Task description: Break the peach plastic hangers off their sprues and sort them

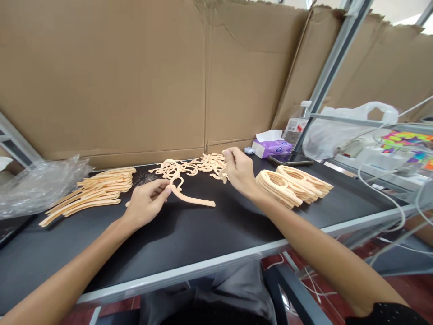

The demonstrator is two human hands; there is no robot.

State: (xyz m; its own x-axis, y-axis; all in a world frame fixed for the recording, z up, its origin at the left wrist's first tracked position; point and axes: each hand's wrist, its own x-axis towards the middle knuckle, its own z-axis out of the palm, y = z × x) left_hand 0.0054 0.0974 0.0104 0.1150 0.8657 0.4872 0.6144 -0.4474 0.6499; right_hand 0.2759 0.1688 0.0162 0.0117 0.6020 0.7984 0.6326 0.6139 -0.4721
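Observation:
My left hand is closed on a beige plastic hanger part, pinched near its middle. A curved arm of this part reaches right over the black table, and a loop stands above my fingertips. Further right, my right hand is closed on a small beige hook, partly hidden by the fingers. Behind the hands lies a loose heap of beige hooks. Curved beige arms are piled left of my left hand. Ring-topped beige parts lie stacked beside my right wrist.
Clear plastic wrap lies at the left. At the back right are a purple tissue pack, a phone and a bottle. Cardboard walls the table's back. White cables hang at the right.

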